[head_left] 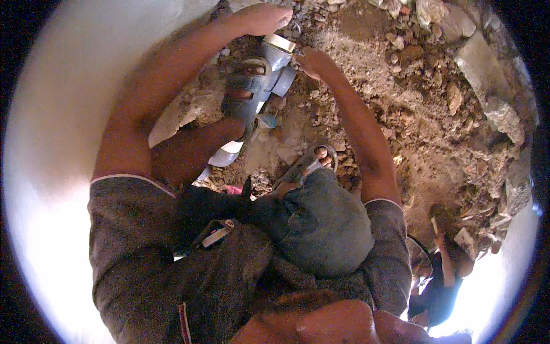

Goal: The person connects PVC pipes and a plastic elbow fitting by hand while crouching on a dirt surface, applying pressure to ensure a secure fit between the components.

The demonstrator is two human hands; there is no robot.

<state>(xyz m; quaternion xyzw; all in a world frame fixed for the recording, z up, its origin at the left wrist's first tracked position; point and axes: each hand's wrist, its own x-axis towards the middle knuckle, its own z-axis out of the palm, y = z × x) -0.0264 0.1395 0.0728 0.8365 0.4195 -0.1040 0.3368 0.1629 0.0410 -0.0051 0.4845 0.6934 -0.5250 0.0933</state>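
At the upper middle, the grey pipe's [278,58] pale-rimmed end lies between the left hand [264,19], curled just beyond it, and the right hand [311,62], fingertips at its side; whether either grip is clamped, I cannot tell. A sandalled foot [245,86] crowds its left, toward the pale wall [74,109]; rubble-strewn ground [395,97] opens rightward.

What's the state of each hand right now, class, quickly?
Left hand: curled closed near the gray pipe's pale end; anything held cannot be told.
Right hand: beside that end; whether its grip is closed cannot be told.
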